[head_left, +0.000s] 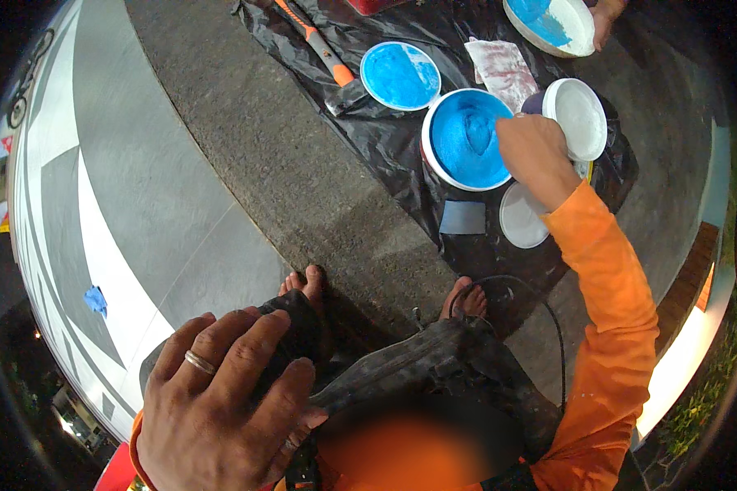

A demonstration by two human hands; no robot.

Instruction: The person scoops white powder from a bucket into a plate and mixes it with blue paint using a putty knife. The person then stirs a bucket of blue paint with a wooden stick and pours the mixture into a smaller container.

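My right hand, in an orange sleeve, is closed at the right rim of a white bucket of bright blue paint. Whatever its fingers hold is hidden behind the fist. A swirl marks the paint just left of the fingers. Close to the camera, my left hand hovers above or rests on my dark-trousered knee, with its fingers apart and a ring on one. A blue-smeared lid lies up and left of the bucket. A second tub of whitish stuff stands beside my right hand, near a pale lid.
Black plastic sheeting carries a hammer with an orange grip, a stained cloth and a grey-blue square pad. Another person's hand holds a bowl of blue paint. A blue scrap lies on the painted floor.
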